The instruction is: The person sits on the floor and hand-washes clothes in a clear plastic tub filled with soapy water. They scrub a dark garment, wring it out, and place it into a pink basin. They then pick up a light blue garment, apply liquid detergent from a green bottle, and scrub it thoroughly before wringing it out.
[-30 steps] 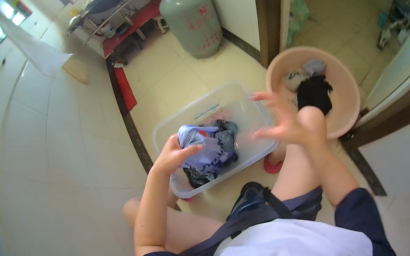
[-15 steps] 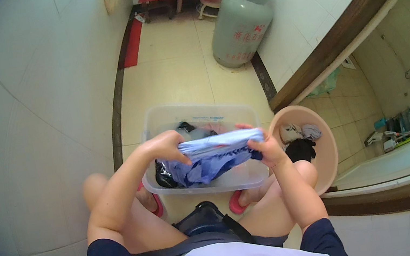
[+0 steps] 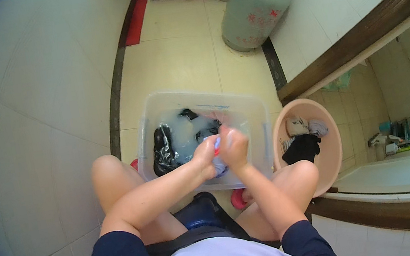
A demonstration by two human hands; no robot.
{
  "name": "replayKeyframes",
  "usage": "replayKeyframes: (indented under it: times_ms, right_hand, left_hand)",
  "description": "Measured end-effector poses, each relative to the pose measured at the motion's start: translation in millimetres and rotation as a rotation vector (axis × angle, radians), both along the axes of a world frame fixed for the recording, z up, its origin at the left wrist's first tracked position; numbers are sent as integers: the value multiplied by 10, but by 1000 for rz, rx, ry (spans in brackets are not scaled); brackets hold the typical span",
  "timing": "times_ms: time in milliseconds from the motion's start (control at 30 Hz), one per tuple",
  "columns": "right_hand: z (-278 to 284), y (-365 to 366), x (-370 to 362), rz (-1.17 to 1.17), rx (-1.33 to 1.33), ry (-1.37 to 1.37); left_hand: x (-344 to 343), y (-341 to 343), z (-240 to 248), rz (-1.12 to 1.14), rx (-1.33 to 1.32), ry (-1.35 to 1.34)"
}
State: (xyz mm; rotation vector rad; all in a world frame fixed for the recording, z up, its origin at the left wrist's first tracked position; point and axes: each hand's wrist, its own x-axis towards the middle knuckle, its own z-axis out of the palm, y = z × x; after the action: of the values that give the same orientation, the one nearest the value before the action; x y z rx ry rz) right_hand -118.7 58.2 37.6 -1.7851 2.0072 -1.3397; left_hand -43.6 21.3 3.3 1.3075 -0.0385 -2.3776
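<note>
Both hands are close together over a clear plastic tub [image 3: 145, 117] between my knees. My left hand [image 3: 204, 156] and my right hand [image 3: 234, 146] are closed around a bunched blue garment [image 3: 219, 167], which is mostly hidden by my fingers. A bit of red shows between the hands, and I cannot make out what it is. Cloudy water fills part of the tub. Dark, wet clothing [image 3: 163, 150] lies at its left side, with other dark pieces further back.
A peach basin [image 3: 335, 144] holding a black cloth and lighter clothes stands to the right. Further off is a grey-green gas cylinder [image 3: 253, 12] by the wall. Beyond the doorway frame [image 3: 354, 38] is a white bathtub [image 3: 393, 168]. Pink slippers [image 3: 238, 199] are on my feet.
The blue garment, stretched wide between my hands before, is now lower and bunched up. My hands have come together over the tub. The view has shifted slightly.
</note>
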Motion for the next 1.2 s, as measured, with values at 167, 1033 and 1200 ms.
replayKeyframes:
  times_ms: [167,1033,1200]
  right_hand:
    - [-99,61,-15,313,-360,151]
    - [-8,140,-668,517,627,167]
    - [293,138,-833,519,422,-522]
  left_hand:
    - [41,-44,67,-116,83,198]
    - [783,-651,405,184,-554,-64]
    - [858,-591,207,-175,-1195,-742]
